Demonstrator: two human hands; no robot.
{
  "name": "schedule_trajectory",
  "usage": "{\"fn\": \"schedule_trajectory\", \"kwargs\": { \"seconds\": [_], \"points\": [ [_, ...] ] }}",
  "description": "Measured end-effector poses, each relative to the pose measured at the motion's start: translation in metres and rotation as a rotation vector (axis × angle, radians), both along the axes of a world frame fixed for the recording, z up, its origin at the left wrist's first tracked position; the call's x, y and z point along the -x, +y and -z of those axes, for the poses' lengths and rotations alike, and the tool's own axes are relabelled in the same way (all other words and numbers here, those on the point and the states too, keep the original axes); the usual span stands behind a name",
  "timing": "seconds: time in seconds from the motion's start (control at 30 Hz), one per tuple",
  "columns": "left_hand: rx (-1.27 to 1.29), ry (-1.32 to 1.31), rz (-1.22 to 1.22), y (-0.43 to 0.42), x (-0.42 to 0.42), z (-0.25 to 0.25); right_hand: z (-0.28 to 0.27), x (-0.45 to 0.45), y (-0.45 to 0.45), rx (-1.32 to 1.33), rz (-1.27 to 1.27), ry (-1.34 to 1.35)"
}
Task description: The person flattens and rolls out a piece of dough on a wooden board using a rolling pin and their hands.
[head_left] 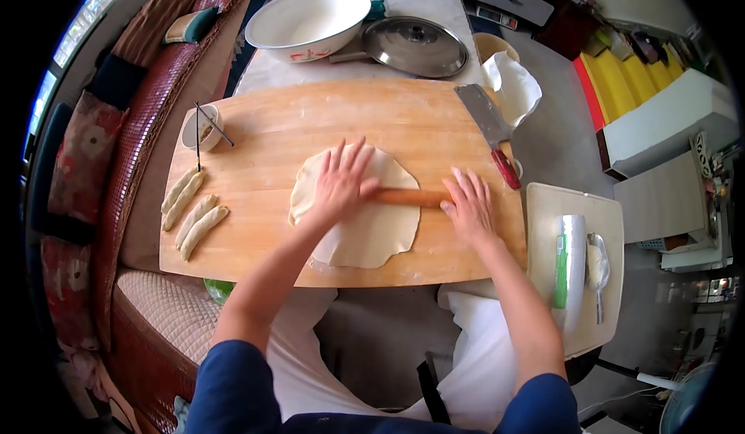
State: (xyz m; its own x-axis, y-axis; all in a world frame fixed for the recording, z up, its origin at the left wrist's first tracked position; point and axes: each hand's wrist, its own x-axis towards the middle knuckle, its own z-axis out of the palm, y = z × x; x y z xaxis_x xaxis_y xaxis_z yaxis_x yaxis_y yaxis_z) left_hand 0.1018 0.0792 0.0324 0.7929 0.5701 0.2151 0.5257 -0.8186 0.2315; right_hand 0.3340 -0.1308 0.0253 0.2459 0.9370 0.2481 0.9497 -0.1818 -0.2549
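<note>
A wide, thin sheet of dough [365,236] lies on the wooden board [272,116] in front of me. Across it runs a wooden rolling pin [411,197]. My left hand [343,184] is over the pin's left end, its fingers spread and stretched forward above the dough; it hides that end. At the pin's right end, beyond the dough's edge, my right hand [470,205] rests with its fingers extended and not wrapped round the pin. Some blur shows at the left hand.
Several dough rolls [186,201] lie at the board's left, below a bowl [202,129] with chopsticks. A cleaver [486,119] lies at the right edge. Behind are a basin [310,22] and pan lid [415,44]; a tray [541,279] holds a plastic-wrap roll [570,271] and spoon.
</note>
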Motion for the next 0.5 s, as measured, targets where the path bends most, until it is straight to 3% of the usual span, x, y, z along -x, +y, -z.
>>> {"fn": "schedule_trajectory", "kwargs": {
  "seconds": [0.23,0.27,0.37,0.47,0.5],
  "points": [
    [-0.063,-0.133,-0.359,0.084,-0.094,0.008,0.013,-0.062,0.089,-0.085,0.116,-0.005],
    [-0.084,-0.160,-0.354,0.084,-0.096,0.008,0.015,-0.064,0.092,-0.082,0.133,0.034],
    [-0.106,-0.262,-0.347,0.068,-0.086,0.005,0.002,-0.035,0.072,-0.080,-0.135,0.005],
    [-0.059,-0.378,-0.334,0.024,-0.058,0.000,-0.002,-0.020,0.043,-0.085,-0.014,0.133],
    [-0.075,-0.282,-0.314,0.005,-0.050,0.005,0.002,-0.019,0.036,-0.138,0.063,0.222]
  ]
}}
